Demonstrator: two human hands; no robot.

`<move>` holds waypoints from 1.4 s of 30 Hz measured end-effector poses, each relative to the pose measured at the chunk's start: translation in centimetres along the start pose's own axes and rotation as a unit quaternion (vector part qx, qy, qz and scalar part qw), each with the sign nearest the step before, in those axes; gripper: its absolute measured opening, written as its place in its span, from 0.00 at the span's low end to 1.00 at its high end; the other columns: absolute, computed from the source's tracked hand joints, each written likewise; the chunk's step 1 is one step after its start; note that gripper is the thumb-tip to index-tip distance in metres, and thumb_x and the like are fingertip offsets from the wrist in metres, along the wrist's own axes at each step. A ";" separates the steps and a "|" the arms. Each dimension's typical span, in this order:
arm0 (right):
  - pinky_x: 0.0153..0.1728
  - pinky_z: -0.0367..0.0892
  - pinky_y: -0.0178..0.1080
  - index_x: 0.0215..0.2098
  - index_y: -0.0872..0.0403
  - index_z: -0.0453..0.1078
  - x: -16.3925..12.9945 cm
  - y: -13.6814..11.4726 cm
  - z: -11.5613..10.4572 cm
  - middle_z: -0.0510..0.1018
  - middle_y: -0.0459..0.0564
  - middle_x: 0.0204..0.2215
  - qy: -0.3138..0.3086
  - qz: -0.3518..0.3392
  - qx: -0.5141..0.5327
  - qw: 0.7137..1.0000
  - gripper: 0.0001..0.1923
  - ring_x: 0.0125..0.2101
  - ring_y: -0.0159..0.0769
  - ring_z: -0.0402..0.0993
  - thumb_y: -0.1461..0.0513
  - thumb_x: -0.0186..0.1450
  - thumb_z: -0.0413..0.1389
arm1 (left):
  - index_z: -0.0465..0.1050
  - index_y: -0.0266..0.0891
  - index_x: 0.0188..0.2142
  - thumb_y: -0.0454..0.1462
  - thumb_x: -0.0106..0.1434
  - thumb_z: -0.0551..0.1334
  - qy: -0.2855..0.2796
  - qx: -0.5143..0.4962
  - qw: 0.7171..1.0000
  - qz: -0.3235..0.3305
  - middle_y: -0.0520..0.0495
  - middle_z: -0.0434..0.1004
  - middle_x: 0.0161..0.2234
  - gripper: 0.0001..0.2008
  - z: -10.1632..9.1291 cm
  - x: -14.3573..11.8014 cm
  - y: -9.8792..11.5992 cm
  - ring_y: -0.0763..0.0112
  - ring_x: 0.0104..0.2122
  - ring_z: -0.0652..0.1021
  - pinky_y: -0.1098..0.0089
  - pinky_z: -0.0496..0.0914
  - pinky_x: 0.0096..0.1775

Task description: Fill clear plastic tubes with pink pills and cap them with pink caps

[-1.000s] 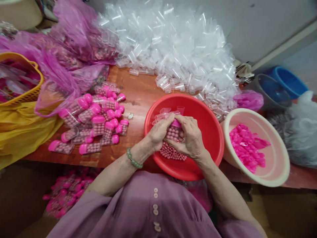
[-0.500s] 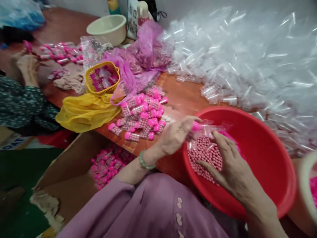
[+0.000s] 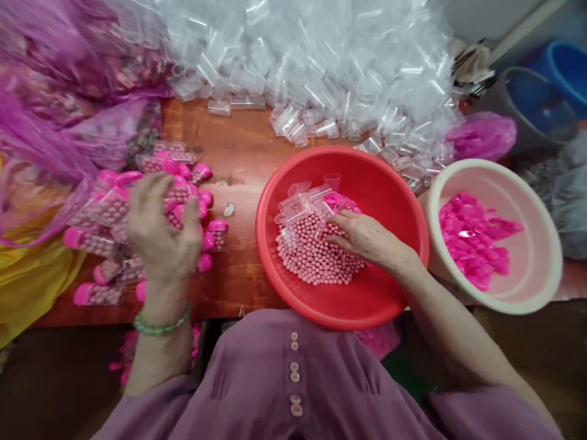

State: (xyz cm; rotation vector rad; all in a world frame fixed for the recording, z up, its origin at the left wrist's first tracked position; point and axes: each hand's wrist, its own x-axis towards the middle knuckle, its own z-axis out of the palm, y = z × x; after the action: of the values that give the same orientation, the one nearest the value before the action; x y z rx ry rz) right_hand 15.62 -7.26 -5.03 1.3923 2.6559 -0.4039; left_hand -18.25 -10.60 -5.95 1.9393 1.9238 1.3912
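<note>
Hands at the tubes and the beads
Left hand (image 3: 158, 235) lies with loose, spread fingers on capped plastic tubes (image 3: 105, 211); right hand (image 3: 367, 235), fingers half-curled, touches small round pink beads (image 3: 312, 256) in a smooth red bowl (image 3: 389, 183).

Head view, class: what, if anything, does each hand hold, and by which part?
Left hand lies on the capped tubes; any grasp is hidden. Right hand rests on the beads, clasping nothing visible.

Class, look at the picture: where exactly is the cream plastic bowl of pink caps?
In the head view, the cream plastic bowl sits at the right of the wooden table, touching or nearly touching the red plastic basin where the right hand rests.
</note>
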 end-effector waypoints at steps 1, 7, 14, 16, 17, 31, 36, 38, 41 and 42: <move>0.35 0.69 0.43 0.39 0.56 0.70 0.7 -0.2 0.4 0.78 0.56 0.34 -0.003 0.006 0.009 1.000 0.11 0.34 0.43 0.76 0.55 0.66 0.58 | 0.69 0.45 0.55 0.45 0.68 0.57 -0.045 -0.033 0.998 0.002 0.49 0.72 0.58 0.18 1.0 -0.7 1.6 0.54 0.60 0.69 0.48 0.60 0.61; 0.33 0.67 0.42 0.36 0.56 0.70 3.1 -0.5 2.9 0.77 0.54 0.32 -0.005 0.069 0.053 0.996 0.14 0.31 0.41 0.74 0.55 0.61 0.63 | 0.73 0.38 0.48 0.38 0.66 0.59 -0.144 -0.118 0.982 0.025 0.40 0.76 0.53 0.12 5.8 -3.2 6.8 0.58 0.59 0.71 0.52 0.64 0.61; 0.28 0.61 0.36 0.33 0.54 0.70 3.2 0.9 3.3 0.76 0.46 0.27 -0.071 0.114 0.198 0.971 0.10 0.27 0.33 0.69 0.56 0.61 0.61 | 0.74 0.41 0.46 0.35 0.65 0.59 -0.163 -0.128 0.978 0.031 0.45 0.78 0.51 0.10 6.0 -3.2 6.2 0.59 0.60 0.70 0.50 0.58 0.65; 0.27 0.59 0.35 0.31 0.54 0.69 3.2 0.8 3.3 0.76 0.45 0.25 -0.099 0.148 0.223 0.958 0.10 0.25 0.32 0.68 0.56 0.61 0.61 | 0.74 0.41 0.45 0.35 0.65 0.59 -0.160 -0.132 0.978 0.032 0.45 0.78 0.52 0.10 6.1 -3.3 6.1 0.60 0.59 0.71 0.50 0.58 0.65; 0.27 0.58 0.34 0.30 0.54 0.68 3.2 0.5 3.3 0.75 0.45 0.25 -0.109 0.163 0.223 0.955 0.11 0.25 0.32 0.68 0.56 0.61 0.61 | 0.74 0.41 0.45 0.34 0.65 0.59 -0.158 -0.133 0.978 0.033 0.45 0.78 0.52 0.10 6.1 -3.3 6.0 0.60 0.59 0.71 0.50 0.58 0.64; 0.25 0.61 0.33 0.27 0.54 0.68 1.5 -3.4 4.0 0.71 0.41 0.18 -0.340 0.206 0.443 0.804 0.12 0.19 0.27 0.66 0.56 0.62 0.60 | 0.74 0.45 0.44 0.38 0.66 0.59 -0.169 -0.147 0.974 0.032 0.47 0.76 0.53 0.08 6.8 -3.6 5.4 0.60 0.57 0.72 0.48 0.58 0.64; 0.23 0.62 0.29 0.25 0.55 0.68 1.5 -3.1 4.7 0.72 0.40 0.17 -0.400 0.216 0.600 0.658 0.11 0.17 0.24 0.66 0.59 0.58 0.64 | 0.72 0.46 0.48 0.38 0.67 0.59 -0.181 -0.153 0.970 0.055 0.44 0.74 0.55 0.10 6.3 -3.7 5.6 0.57 0.60 0.69 0.46 0.54 0.66; 0.24 0.64 0.29 0.26 0.57 0.70 1.6 -3.2 4.7 0.75 0.42 0.19 -0.398 0.211 0.660 0.601 0.10 0.19 0.24 0.68 0.60 0.58 0.64 | 0.71 0.46 0.49 0.38 0.68 0.59 -0.184 -0.162 0.966 0.082 0.44 0.73 0.56 0.11 5.6 -3.6 5.9 0.56 0.64 0.64 0.45 0.54 0.66; 0.26 0.65 0.29 0.26 0.56 0.70 2.0 -3.1 4.3 0.76 0.43 0.22 -0.370 0.199 0.715 0.560 0.10 0.22 0.23 0.69 0.60 0.57 0.65 | 0.69 0.41 0.52 0.38 0.67 0.60 -0.231 -0.196 0.939 0.164 0.39 0.71 0.57 0.14 4.1 -3.4 6.6 0.54 0.66 0.61 0.47 0.60 0.64; 0.26 0.65 0.28 0.25 0.55 0.70 2.1 -3.0 4.1 0.76 0.42 0.23 -0.354 0.195 0.723 0.560 0.10 0.22 0.23 0.69 0.60 0.57 0.65 | 0.68 0.38 0.53 0.39 0.67 0.61 -0.260 -0.205 0.924 0.191 0.37 0.71 0.57 0.16 3.7 -3.4 6.9 0.53 0.66 0.62 0.48 0.62 0.64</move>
State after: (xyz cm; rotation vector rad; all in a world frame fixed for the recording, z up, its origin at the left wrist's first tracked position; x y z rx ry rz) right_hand 11.90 -8.35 -8.91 1.2991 0.8733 -2.6405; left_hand -10.02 -12.89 -5.64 2.2261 0.9727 1.0692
